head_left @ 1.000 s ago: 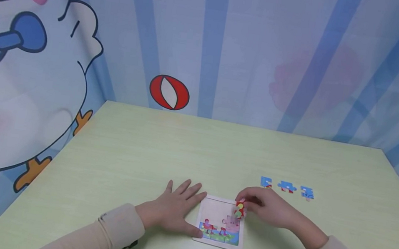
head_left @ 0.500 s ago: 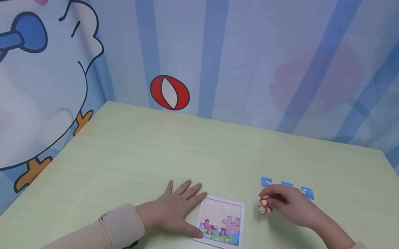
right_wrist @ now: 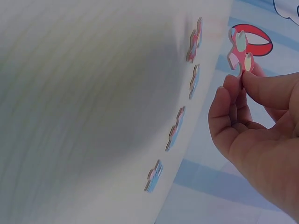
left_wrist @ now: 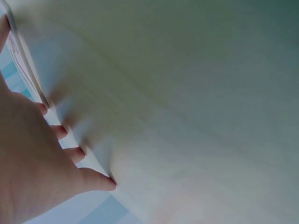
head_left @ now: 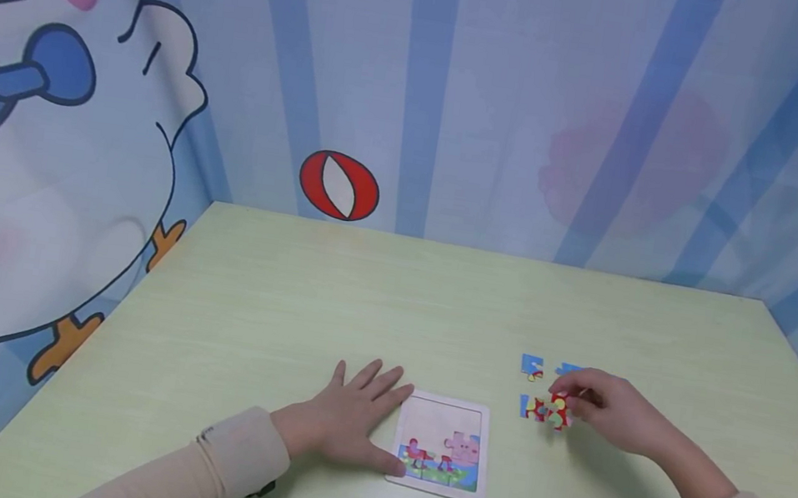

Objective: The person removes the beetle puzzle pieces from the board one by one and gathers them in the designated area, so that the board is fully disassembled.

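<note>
My right hand [head_left: 613, 408] pinches a red puzzle piece with yellow and green patches [head_left: 559, 411] between thumb and fingers, raised above the table in the right wrist view. In the head view, it appears beside a blue-and-red puzzle piece [head_left: 532, 408] on the table. My left hand [head_left: 350, 419] lies with fingers spread at the left side of the puzzle tray [head_left: 484, 462], its thumb on the lower left corner and a fingertip at the upper left one. Joined pieces fill the tray's bottom row, with a pink pig-face piece [head_left: 464, 448] above at the right.
Behind the right hand lie more blue pieces, one at the left [head_left: 531, 367] and one partly covered [head_left: 569, 369]. The right wrist view shows several loose pieces in a line, including a blue one [right_wrist: 153, 176]. A printed cloth [head_left: 493, 110] hangs behind the table [head_left: 363, 295].
My right hand has carried the red puzzle piece from over the tray's upper right corner to the right, uncovering a blue-and-red piece on the table. The left hand and tray have stayed put.
</note>
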{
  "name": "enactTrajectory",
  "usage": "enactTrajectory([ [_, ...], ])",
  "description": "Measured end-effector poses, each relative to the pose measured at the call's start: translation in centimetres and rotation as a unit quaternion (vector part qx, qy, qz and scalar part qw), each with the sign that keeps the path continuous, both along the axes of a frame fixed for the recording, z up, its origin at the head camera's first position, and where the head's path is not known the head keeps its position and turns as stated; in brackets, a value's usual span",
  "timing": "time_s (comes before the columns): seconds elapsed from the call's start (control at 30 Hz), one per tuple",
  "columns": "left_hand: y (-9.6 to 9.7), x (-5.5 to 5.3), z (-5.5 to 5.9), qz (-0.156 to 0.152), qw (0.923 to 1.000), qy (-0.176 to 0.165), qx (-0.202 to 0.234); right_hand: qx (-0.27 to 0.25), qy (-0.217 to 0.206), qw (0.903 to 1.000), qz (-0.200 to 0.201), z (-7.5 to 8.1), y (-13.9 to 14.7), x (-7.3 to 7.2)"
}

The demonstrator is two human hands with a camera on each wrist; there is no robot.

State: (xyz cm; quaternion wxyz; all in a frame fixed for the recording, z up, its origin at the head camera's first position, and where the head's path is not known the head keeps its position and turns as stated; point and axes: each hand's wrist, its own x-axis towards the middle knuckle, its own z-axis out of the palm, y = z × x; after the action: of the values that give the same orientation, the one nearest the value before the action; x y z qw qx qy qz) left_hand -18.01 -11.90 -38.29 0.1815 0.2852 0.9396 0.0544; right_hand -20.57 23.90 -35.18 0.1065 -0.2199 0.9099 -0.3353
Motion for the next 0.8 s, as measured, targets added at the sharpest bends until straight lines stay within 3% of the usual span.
enactTrajectory([
  [0.8, -0.1, 0.0, -0.2, 0.000, 1.0000, 0.000, -0.001, 0.051, 0.004, 0.9984, -0.023, -1.7, 1.9, -1.2],
])
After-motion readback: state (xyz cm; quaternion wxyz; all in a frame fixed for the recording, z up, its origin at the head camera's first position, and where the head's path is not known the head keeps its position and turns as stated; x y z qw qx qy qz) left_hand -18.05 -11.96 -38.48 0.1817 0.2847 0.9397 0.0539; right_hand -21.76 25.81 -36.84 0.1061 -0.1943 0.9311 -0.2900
